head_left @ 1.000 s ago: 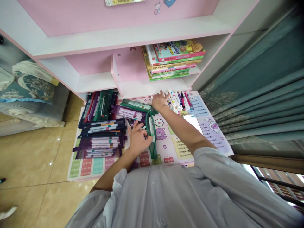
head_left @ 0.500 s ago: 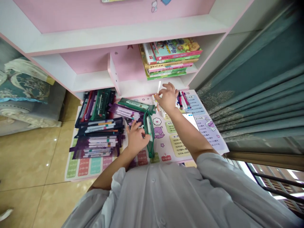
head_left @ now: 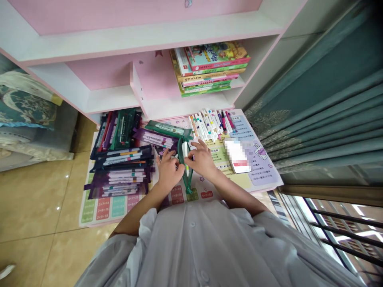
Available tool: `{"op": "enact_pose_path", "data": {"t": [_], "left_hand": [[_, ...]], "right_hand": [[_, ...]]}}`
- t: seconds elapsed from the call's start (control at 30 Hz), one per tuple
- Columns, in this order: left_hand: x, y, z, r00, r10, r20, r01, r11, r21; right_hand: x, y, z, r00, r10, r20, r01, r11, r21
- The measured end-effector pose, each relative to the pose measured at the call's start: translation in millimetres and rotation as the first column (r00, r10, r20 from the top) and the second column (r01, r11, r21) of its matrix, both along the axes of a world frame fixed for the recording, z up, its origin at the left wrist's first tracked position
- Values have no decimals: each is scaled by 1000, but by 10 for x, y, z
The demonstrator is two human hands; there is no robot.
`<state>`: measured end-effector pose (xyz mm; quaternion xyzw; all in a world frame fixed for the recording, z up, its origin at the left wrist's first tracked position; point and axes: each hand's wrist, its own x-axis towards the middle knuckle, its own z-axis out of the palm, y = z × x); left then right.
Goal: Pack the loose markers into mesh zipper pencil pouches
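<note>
A green mesh pencil pouch lies lengthwise in front of me, its mouth spread apart, with a white marker pen at the opening. My left hand pinches the pouch's left edge between thumb and forefinger, the other fingers raised. From the other side, my right hand has thumb and forefinger closed on the white marker pen. Just beyond the pouch, many loose marker pens lie side by side. Another green pouch and a purple pouch, both with pens inside, rest to the upper left.
Filled dark pouches and purple pouches are piled on the left of the printed desk mat. A phone lies at right. Books are stacked on the shelf behind; a curtain hangs at right.
My right hand has come from the loose pens back toward me with a white marker pen, to the pouch's mouth. My left hand keeps its pinch on the pouch.
</note>
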<state>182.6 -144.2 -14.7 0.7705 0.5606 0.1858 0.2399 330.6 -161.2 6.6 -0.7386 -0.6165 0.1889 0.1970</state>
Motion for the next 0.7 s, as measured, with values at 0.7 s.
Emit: {"op": "enact_pose_path", "data": {"t": [0.7], "left_hand": [[25, -14, -6, 1000, 12, -2, -12, 1000, 11]], "right_hand": [[63, 294, 197, 984, -5, 178, -20, 990, 138]]}}
